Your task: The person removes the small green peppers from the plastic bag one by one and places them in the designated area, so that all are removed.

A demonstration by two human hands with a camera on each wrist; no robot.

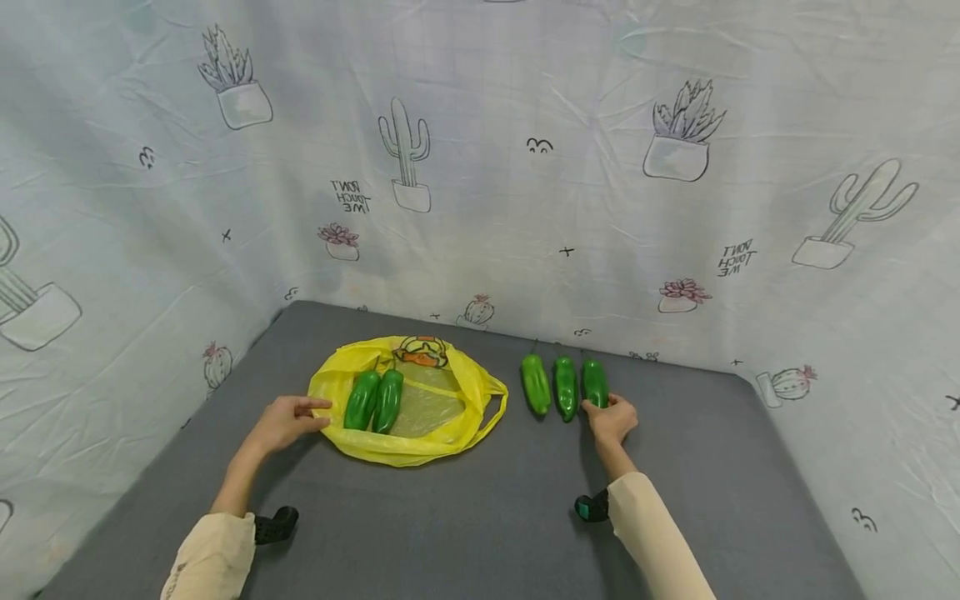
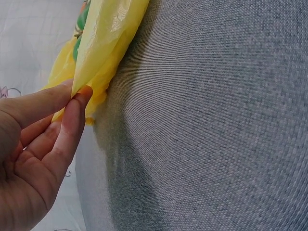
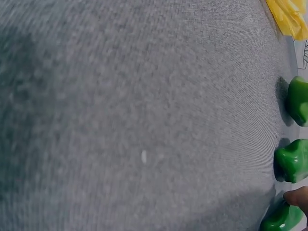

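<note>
My left hand (image 1: 282, 425) pinches the left rim of a yellow plastic bag (image 1: 367, 450); the left wrist view shows thumb and fingers (image 2: 72, 113) on the thin film. The bag lies with its mouth spread wide. Inside it, toward the left, two green peppers (image 1: 363, 400) rest side by side. To the right of the bag, three more lie in a row: a left pepper (image 1: 536, 385), a middle pepper (image 1: 566, 390) and a right pepper (image 1: 595, 379). My right hand (image 1: 615, 419) holds the right pepper by its near end, the thumb on its left side.
A dark grey cloth (image 1: 450, 533) covers the table. Behind and on both sides hangs a pale curtain (image 1: 495, 167) printed with potted cacti. The bag's loop handle (image 1: 495, 417) points right, toward the row of peppers. Each wrist wears a black camera mount (image 1: 276, 525).
</note>
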